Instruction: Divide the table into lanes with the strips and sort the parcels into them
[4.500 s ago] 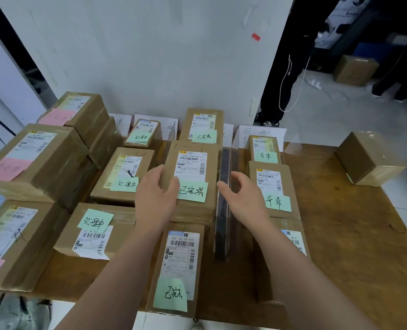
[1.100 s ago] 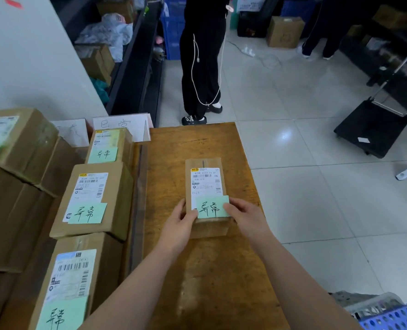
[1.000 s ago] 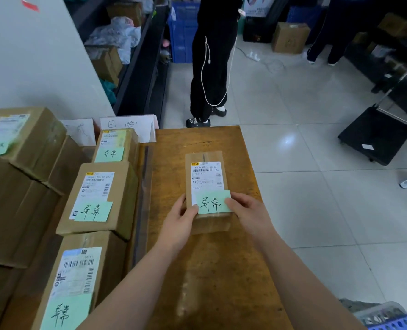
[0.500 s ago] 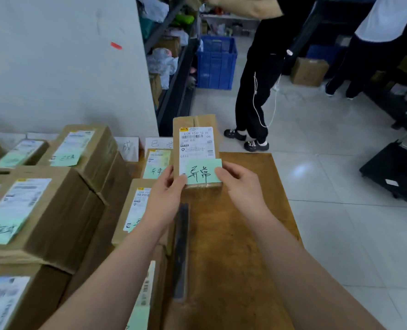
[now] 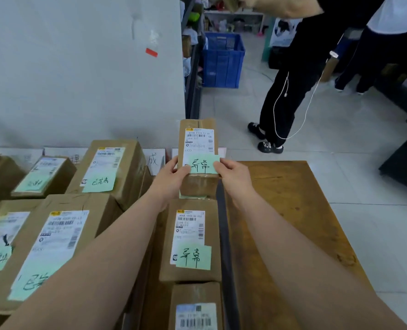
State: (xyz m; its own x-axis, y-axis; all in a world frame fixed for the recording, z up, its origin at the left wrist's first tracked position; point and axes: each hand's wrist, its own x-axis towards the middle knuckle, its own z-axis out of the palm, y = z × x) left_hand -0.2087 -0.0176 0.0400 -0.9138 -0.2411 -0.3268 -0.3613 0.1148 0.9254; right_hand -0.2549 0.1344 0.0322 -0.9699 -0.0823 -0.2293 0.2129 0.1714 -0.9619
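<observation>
In the middle of the frame, two hands hold a small brown parcel (image 5: 198,139). The left hand (image 5: 171,178) grips its left side, with the thumb on top. The right hand (image 5: 233,175) grips its right side, with the thumb on a corner of the green sticky note (image 5: 203,164) on the parcel. The parcel sits between the two hands, and most of it sticks out past the fingers, toward the white wall (image 5: 78,67).

Just below the held parcel is a second parcel (image 5: 190,241) with its own green note. I cannot tell if the two touch. A third parcel (image 5: 195,308) lies at the bottom of the frame, in the same row.

A dark strip (image 5: 222,234) runs along the right side of this row. To the right of the strip is the bare wooden table (image 5: 293,210).

On the left are more rows of parcels, such as a big box (image 5: 116,163) with a green note. White paper signs (image 5: 153,160) lean on the wall behind them.

In the upper right, a person in black trousers (image 5: 288,91) stands on the tiled floor. A blue crate (image 5: 221,60) sits near the top middle.
</observation>
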